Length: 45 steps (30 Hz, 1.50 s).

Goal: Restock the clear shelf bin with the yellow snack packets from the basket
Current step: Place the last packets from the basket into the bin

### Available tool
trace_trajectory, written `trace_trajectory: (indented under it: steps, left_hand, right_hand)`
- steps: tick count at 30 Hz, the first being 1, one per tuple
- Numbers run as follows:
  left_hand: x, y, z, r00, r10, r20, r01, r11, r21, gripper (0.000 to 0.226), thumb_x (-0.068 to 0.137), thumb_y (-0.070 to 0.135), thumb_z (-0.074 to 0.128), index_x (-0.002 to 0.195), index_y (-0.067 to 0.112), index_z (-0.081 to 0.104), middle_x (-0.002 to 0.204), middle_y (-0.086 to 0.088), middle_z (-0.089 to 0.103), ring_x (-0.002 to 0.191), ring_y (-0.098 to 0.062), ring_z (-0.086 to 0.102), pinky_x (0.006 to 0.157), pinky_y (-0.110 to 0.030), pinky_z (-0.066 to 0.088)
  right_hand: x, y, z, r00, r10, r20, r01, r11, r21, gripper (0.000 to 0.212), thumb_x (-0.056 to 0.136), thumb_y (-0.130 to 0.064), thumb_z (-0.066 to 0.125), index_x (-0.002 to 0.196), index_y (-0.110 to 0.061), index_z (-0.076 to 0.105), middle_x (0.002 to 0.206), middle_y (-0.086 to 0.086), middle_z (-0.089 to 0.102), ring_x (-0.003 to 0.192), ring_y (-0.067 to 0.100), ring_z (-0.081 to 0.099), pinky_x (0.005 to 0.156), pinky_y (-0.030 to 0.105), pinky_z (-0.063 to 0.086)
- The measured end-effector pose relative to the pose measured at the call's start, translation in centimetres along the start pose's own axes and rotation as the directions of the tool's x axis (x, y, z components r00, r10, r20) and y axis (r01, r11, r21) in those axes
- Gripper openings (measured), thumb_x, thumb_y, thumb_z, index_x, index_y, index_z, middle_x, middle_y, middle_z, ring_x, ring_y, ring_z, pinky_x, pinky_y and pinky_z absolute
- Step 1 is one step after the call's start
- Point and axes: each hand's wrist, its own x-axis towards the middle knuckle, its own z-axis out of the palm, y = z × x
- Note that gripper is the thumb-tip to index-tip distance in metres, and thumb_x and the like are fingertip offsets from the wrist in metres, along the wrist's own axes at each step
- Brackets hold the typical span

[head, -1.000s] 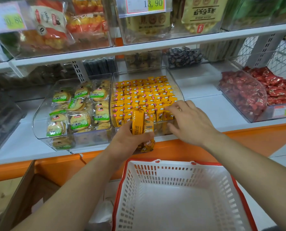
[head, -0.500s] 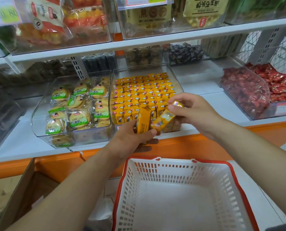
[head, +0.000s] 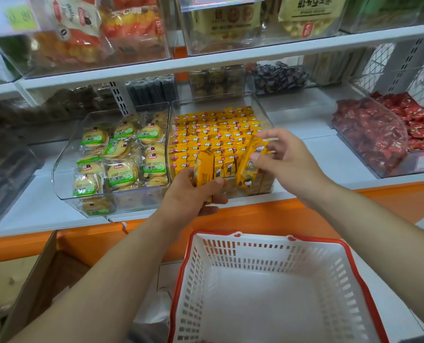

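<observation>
The clear shelf bin [head: 263,112] on the middle shelf holds several rows of yellow snack packets [head: 216,134]. My left hand [head: 193,194] is in front of the bin's lower edge, shut on a yellow packet [head: 202,170] held upright. My right hand [head: 287,157] is over the bin's front right, pinching another yellow packet [head: 249,164] tilted on its end above the stacked rows. Below my arms stands the white basket [head: 342,268] with a red rim; no packets show inside it.
A clear bin of green-labelled round biscuits [head: 122,154] sits left of the yellow one. A bin of red-wrapped sweets [head: 379,134] stands at the right. The upper shelf [head: 230,60] carries bagged snacks. A cardboard box [head: 32,280] stands on the floor at lower left.
My right hand took one yellow packet from my left hand's bunch and lifted it up over the bin. My left hand stayed near the bin's front, still holding a packet.
</observation>
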Motion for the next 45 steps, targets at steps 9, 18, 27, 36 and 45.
trace_trajectory:
  steps: [9,18,27,36,45]
  left_hand:
    - [-0.2,0.1,0.3,1.000,0.005,-0.014,-0.004,0.998,0.066,0.026,0.095,0.021,0.070,0.118,0.012,0.066,0.102,-0.008,0.077,0.083,-0.015,0.077,0.063,-0.023,0.059]
    - [0.1,-0.2,0.2,1.000,-0.005,-0.028,0.008,0.997,0.083,0.024,0.094,0.019,0.072,0.116,0.012,0.066,0.098,-0.007,0.078,0.078,-0.013,0.077,0.060,-0.021,0.058]
    - [0.1,-0.4,-0.1,0.999,-0.009,-0.038,0.014,0.992,0.124,0.023,0.093,0.020,0.072,0.115,0.013,0.067,0.100,-0.006,0.077,0.079,-0.012,0.077,0.062,-0.023,0.059]
    - [0.3,-1.0,0.2,0.999,0.052,-0.017,-0.044,0.954,0.295,0.047,0.086,0.022,0.081,0.125,0.015,0.056,0.096,-0.005,0.073,0.066,-0.015,0.075,0.054,-0.022,0.057]
    - [0.2,-0.7,0.6,0.993,0.122,-0.008,-0.113,0.943,0.314,0.043,0.083,0.027,0.083,0.116,0.031,0.056,0.100,0.004,0.069,0.057,-0.001,0.066,0.048,-0.016,0.049]
  right_hand:
    - [1.2,0.7,0.4,0.949,-0.314,0.011,0.297,0.885,-0.357,0.038,0.085,-0.020,0.076,0.106,-0.043,0.056,0.105,-0.020,0.062,0.094,0.004,0.061,0.081,0.027,0.054]
    - [1.2,1.4,0.1,0.912,-0.313,0.267,0.402,0.546,-0.735,0.034,0.096,-0.022,0.064,0.130,-0.026,0.064,0.126,-0.001,0.067,0.118,0.023,0.057,0.098,0.040,0.049]
    - [0.6,3.3,1.0,0.934,-0.125,0.334,0.356,0.252,-0.900,0.053,0.094,-0.054,0.049,0.144,-0.037,0.046,0.135,0.000,0.048,0.124,0.024,0.040,0.100,0.042,0.036]
    - [-0.3,-0.6,2.9,0.980,-0.006,0.198,0.065,0.954,-0.294,0.027,0.098,-0.049,0.051,0.122,-0.039,0.060,0.101,-0.009,0.067,0.088,0.006,0.066,0.069,0.023,0.048]
    - [0.0,-0.6,1.9,0.951,0.163,0.264,-0.181,0.983,0.043,0.015,0.092,-0.024,0.068,0.104,-0.032,0.066,0.091,0.007,0.075,0.084,0.025,0.074,0.075,0.041,0.060]
